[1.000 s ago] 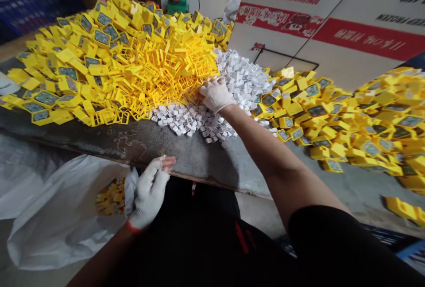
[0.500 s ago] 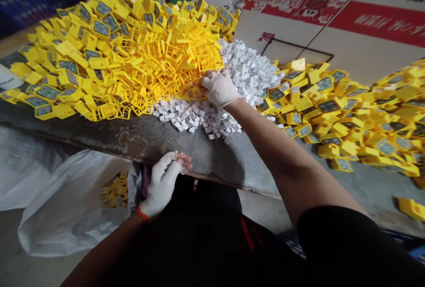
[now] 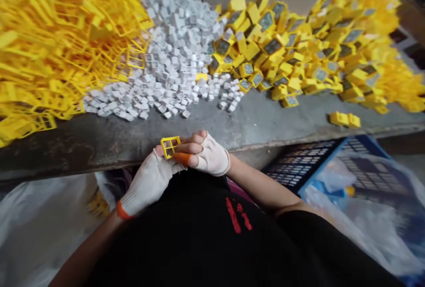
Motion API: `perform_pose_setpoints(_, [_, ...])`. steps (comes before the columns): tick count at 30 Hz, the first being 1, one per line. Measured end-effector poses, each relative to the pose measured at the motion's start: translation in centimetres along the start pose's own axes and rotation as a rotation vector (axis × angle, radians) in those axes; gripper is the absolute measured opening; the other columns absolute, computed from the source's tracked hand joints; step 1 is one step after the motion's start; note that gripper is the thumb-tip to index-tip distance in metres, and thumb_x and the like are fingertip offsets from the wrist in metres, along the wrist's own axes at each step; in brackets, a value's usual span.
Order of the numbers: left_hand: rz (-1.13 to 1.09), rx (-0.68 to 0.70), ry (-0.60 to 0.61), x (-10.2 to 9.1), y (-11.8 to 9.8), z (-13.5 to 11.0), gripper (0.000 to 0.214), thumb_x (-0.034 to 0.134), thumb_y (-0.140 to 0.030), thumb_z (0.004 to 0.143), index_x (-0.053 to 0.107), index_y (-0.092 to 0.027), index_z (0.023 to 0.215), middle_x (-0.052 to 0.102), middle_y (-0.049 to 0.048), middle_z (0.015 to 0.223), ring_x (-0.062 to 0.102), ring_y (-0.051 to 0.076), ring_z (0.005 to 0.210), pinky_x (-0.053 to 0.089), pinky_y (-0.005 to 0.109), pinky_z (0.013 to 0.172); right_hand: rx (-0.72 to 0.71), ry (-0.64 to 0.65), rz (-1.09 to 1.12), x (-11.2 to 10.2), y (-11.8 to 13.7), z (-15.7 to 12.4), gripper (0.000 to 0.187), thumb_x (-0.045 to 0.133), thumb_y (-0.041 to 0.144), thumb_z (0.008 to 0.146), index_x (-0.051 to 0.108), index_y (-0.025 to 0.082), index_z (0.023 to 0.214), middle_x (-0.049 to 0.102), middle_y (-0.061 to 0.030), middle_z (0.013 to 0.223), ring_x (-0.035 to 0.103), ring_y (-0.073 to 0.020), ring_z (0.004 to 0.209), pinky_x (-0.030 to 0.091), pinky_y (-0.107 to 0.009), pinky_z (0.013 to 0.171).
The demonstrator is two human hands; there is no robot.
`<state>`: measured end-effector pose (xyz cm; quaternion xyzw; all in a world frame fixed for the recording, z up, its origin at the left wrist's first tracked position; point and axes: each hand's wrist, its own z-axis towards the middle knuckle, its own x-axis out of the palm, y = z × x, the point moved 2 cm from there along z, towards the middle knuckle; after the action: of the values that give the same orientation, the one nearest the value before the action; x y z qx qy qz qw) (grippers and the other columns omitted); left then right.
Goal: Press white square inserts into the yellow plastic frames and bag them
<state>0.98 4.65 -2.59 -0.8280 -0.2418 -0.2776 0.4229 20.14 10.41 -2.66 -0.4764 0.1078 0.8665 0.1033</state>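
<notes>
A small yellow plastic window-like frame (image 3: pixel 170 147) is held up between my two hands in front of the table edge. My left hand (image 3: pixel 149 178), in a white glove with bare fingertips and an orange cuff, pinches its left side. From the right, the fingers of my right hand (image 3: pixel 207 154) close on its other side; this glove is white too, and one finger looks orange. Beyond the hands lies a heap of small white plastic pieces (image 3: pixel 179 43). A big pile of similar yellow frames (image 3: pixel 66 43) fills the table's left side.
Yellow block-shaped housings with grey panels (image 3: pixel 275 48) are heaped at the right of the metal table (image 3: pixel 212 121). Two yellow pieces (image 3: pixel 345 119) lie near its edge. Below are a blue crate (image 3: pixel 305 163) with plastic bags and a white sack (image 3: pixel 56 220) at left.
My right hand has come back from the piles to meet my left hand, and a yellow frame is now between them. The view has swung right and down.
</notes>
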Motion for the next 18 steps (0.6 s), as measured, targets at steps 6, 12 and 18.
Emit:
perform_pose_setpoints(6, [0.115, 0.027, 0.041, 2.3, -0.2, 0.9, 0.042, 0.1, -0.041, 0.092, 0.088, -0.021, 0.127, 0.089, 0.0111, 0.123, 0.085, 0.028, 0.105, 0.073, 0.034, 0.081, 0.105, -0.016, -0.077, -3.3, -1.2, -4.7, 0.035, 0.052, 0.03, 0.123, 0.079, 0.038, 0.142, 0.087, -0.0009, 0.137, 0.076, -0.0218, 0.123, 0.058, -0.043, 0.097])
perform_pose_setpoints(12, [0.167, 0.13, -0.083, 3.5, -1.1, 2.1, 0.053, 0.108, -0.052, 0.08, 0.091, -0.023, 0.121, 0.088, 0.0069, 0.111, 0.085, 0.026, 0.099, 0.071, 0.031, 0.072, 0.97, 0.038, -0.261, -5.8, -11.7, -10.4, 0.021, 0.076, 0.038, 0.109, 0.083, 0.03, 0.127, 0.086, -0.0149, 0.131, 0.07, -0.0411, 0.127, 0.056, -0.068, 0.109])
perform_pose_setpoints(18, [0.152, 0.093, -0.153, 3.3, -0.7, 1.8, 0.05, 0.111, -0.049, 0.077, 0.091, -0.024, 0.115, 0.088, 0.0063, 0.106, 0.084, 0.025, 0.087, 0.07, 0.032, 0.067, 0.994, 0.223, -0.162, -4.4, -15.2, -6.6, 0.018, 0.079, 0.03, 0.105, 0.085, 0.024, 0.121, 0.087, -0.0153, 0.133, 0.067, -0.0421, 0.138, 0.046, -0.07, 0.122])
